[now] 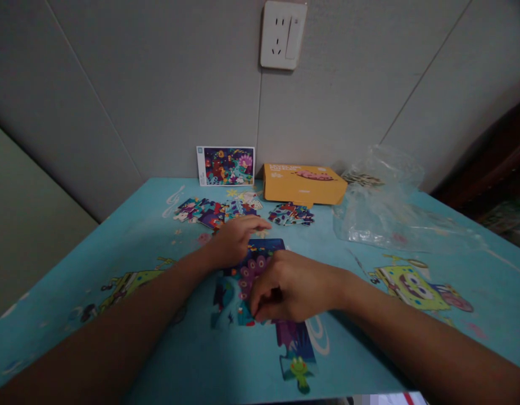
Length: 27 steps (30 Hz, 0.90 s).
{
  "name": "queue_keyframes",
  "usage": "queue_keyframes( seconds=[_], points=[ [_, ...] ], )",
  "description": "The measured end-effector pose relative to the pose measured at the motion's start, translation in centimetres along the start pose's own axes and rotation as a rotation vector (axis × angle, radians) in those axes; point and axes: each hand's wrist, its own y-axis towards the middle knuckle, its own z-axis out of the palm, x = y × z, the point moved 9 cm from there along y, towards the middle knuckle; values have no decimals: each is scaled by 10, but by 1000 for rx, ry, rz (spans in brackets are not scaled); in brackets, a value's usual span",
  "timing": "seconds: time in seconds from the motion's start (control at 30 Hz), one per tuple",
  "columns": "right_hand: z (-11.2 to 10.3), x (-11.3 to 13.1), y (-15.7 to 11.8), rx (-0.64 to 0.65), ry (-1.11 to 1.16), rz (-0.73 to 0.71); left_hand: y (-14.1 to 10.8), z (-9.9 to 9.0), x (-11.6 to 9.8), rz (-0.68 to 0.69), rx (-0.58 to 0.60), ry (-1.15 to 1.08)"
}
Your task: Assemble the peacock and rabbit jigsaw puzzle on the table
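A partly joined jigsaw puzzle (226, 298) lies on the blue table in front of me, with a strip running down its right side to a piece with a green frog (299, 368). My right hand (280, 287) is over the puzzle's middle, its thumb and index finger pinched at the lower part; whatever is between them is hidden. My left hand (238, 239) rests at the puzzle's upper left edge, fingers stretched to the right, holding nothing visible. Loose puzzle pieces (200, 212) lie just beyond it, and another pile of pieces (291, 214) is to their right.
A picture card (228, 166) leans against the wall beside an orange box (304, 184). Clear plastic bags (381, 219), one with pieces inside, lie at the back right. The cartoon-printed tablecloth (158, 337) covers the table. A socket (284, 35) is on the wall.
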Motion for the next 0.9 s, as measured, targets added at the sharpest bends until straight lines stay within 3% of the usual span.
queue_keyframes(
  seconds=[0.1, 0.17, 0.27, 0.53, 0.9],
  points=[
    [3, 2, 0, 0, -77, -17, 2, -9, 27, -181, -73, -126],
    [3, 3, 1, -4, -121, -7, 2, -12, 35, -231, -104, -202],
    [3, 3, 2, -22, -156, 9, 2, -17, 33, -218, -146, -193],
    [-10, -8, 2, -127, -198, 74, 3, -27, 8, -84, -160, 119],
    [-16, -16, 0, -104, -229, 133, 3, -28, 19, -134, -133, 246]
  ],
)
